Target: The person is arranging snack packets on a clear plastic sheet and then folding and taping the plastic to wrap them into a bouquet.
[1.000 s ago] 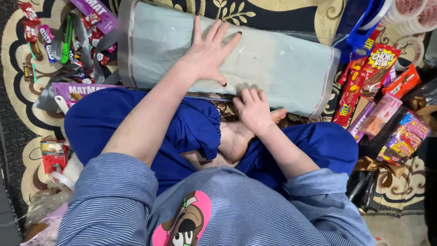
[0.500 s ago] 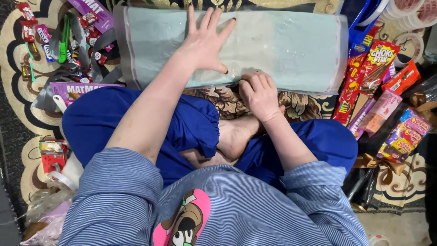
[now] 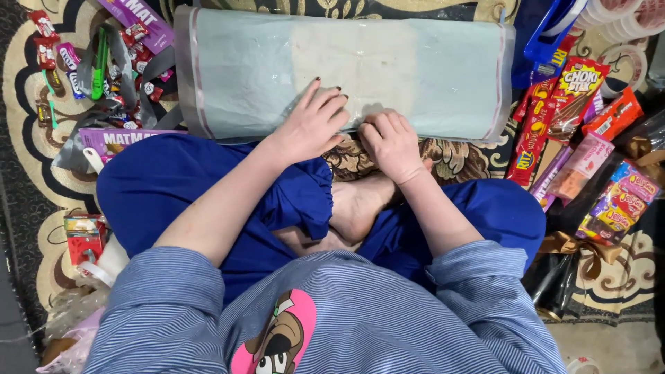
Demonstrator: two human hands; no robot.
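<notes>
On the patterned carpet (image 3: 28,173) in front of the seated person, a long pale blue-green plastic package (image 3: 443,69) is lying flat, its length running left to right and its near edge reaching the person's crossed legs. Both hands are meeting at the middle of that near edge. The left hand (image 3: 312,125) is resting palm down on the plastic with its fingers slightly spread and their tips pressing into the wrinkled film; it is not closing around anything. The right hand (image 3: 391,142) is sitting just beside it, touching the same edge, with its fingers curled and bunched together on the plastic rim; whether they are actually pinching the film cannot be told from this view.

To the left of the package, a scatter of small red and pink wrapped sweets (image 3: 131,41) is lying near a purple box (image 3: 114,138) that is peeking out beside the blue trouser leg. To the right, a pile of red, orange and pink snack packets (image 3: 575,97) is spreading along the carpet, and a blue tape dispenser (image 3: 554,28) is sitting at the package's far right corner. A small red carton (image 3: 84,239) is lying by the left knee.
</notes>
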